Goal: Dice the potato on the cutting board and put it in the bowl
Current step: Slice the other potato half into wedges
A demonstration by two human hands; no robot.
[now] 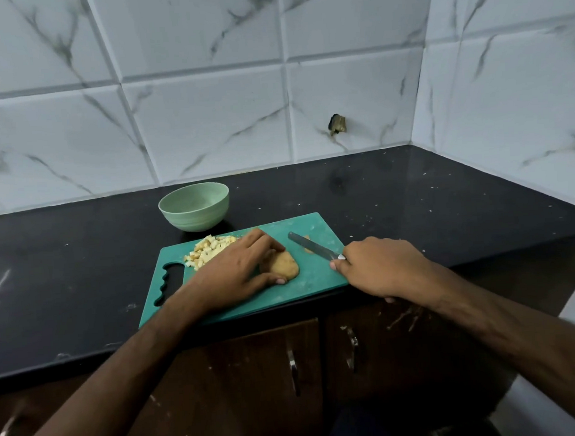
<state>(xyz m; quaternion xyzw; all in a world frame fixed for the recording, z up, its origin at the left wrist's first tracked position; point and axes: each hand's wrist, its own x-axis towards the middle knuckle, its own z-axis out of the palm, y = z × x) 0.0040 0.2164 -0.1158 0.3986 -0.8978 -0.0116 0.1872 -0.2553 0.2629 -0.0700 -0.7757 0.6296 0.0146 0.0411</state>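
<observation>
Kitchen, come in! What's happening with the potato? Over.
Left hand holds potato piece on cutting board. Right hand grips knife, blade off it. Diced pile waiting, bowl looks empty. Nothing blocking.

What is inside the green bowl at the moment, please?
The visible inner wall of the green bowl shows no potato; its near rim hides the bottom. The diced pieces lie on the cutting board.

You face a corner of white, grey-veined marble-look wall tiles (207, 115). One tile on the back wall has a broken hole (338, 123). A black speckled countertop (411, 198) runs below. Beneath it you see dark brown cabinet doors (241, 380) with metal handles (293, 371).
</observation>
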